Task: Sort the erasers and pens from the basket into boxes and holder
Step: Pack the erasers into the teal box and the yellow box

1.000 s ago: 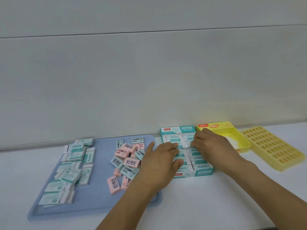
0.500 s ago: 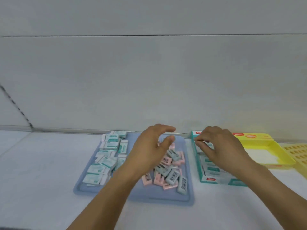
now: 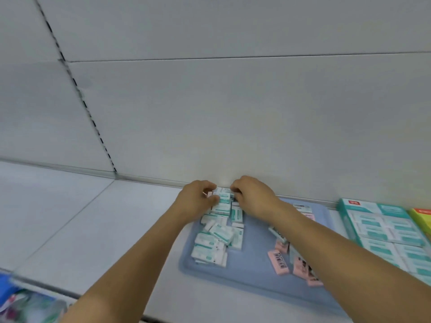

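Observation:
A blue tray (image 3: 247, 266) lies on the white shelf and holds a pile of white-and-teal erasers (image 3: 218, 236) on its left and pink erasers (image 3: 278, 262) on its right. My left hand (image 3: 197, 201) and my right hand (image 3: 253, 197) meet at the far end of the teal pile. Each hand's curled fingers pinch the topmost teal erasers (image 3: 223, 196) from either side. A teal box (image 3: 387, 227), filled with rows of teal erasers, stands to the right of the tray.
The edge of a yellow box (image 3: 423, 217) shows at the far right. A white wall rises right behind the tray. Blurred blue and coloured items (image 3: 21, 301) lie at the lower left below the shelf edge.
Both hands have left the teal box and moved left to the teal eraser pile on the tray, where they now pinch erasers. The camera has swung left.

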